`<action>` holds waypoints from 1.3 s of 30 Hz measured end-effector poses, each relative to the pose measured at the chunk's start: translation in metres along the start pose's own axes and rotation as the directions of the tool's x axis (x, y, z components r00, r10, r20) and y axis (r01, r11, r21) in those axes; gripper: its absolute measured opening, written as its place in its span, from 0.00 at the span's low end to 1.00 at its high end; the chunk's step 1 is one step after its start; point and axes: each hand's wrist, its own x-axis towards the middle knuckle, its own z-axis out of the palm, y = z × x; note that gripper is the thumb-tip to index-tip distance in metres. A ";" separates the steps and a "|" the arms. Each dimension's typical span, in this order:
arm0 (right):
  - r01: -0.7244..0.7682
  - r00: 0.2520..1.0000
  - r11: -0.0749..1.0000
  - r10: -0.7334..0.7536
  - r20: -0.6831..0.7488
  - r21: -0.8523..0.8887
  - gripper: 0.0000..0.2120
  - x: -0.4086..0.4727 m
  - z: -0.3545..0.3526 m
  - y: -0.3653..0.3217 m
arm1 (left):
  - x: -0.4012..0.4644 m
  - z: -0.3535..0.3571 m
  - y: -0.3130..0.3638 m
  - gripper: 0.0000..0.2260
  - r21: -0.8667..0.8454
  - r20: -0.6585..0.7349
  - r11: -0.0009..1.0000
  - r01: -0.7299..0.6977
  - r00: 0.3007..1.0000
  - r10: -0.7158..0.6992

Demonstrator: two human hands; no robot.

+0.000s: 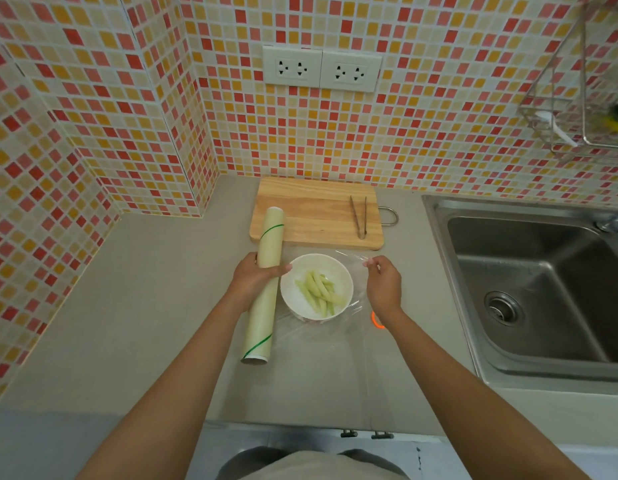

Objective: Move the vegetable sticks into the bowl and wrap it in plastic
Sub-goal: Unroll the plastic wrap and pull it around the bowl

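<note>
R fingers [369, 262]: I see thumb + forefinger pinched on the plastic film [349, 268] edge.
L hand [254, 277]: wrapped round the film roll [265, 285], closed grip, roll just beside the bowl.
Bowl [316, 289]: on the counter [155, 306], white, film stretched over it.
Vegetable sticks [318, 291]: already inside bowl.
Cutting board [316, 213]: behind, bare but for tongs [358, 216].
Risk: I'd expect film to bunch or cling to itself if R pinch slackens; uneven pull could tip bowl.
</note>
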 end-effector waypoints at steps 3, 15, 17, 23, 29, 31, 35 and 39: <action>-0.006 1.000 1.000 0.006 -0.014 -0.013 0.11 0.003 -0.001 0.002 | 0.003 -0.001 -0.002 0.23 -0.014 -0.058 0.999 -0.033 0.998 0.033; -0.016 1.000 0.982 0.014 -0.012 -0.188 0.11 0.001 0.003 0.015 | 0.006 0.000 -0.017 0.14 0.034 -0.065 0.999 -0.038 0.997 0.040; -0.011 1.000 0.959 0.011 0.000 -0.284 0.12 0.001 0.005 0.017 | 0.006 0.001 -0.018 0.16 0.033 -0.065 0.999 -0.035 0.997 0.037; 0.021 0.998 0.861 0.017 0.069 -0.508 0.13 -0.002 0.016 0.021 | 0.007 0.006 -0.022 0.17 0.002 -0.061 1.000 -0.023 0.998 0.023; -0.322 0.922 0.942 0.335 0.193 -0.093 0.11 0.004 0.018 0.013 | 0.009 0.007 -0.024 0.17 -0.033 -0.055 0.999 0.017 0.998 -0.019; -0.515 0.838 0.857 0.498 0.222 0.022 0.10 0.010 0.016 0.005 | 0.009 0.006 -0.024 0.16 -0.036 -0.057 0.999 0.018 0.998 -0.020; -0.648 0.761 0.727 0.611 0.218 0.226 0.04 0.019 0.012 0.000 | 0.009 0.007 -0.023 0.17 -0.048 -0.058 0.998 0.030 0.998 -0.033; -0.672 0.739 0.682 0.646 0.194 0.289 0.05 0.025 0.014 -0.005 | 0.009 0.008 -0.022 0.18 -0.039 -0.058 0.999 0.031 0.998 -0.033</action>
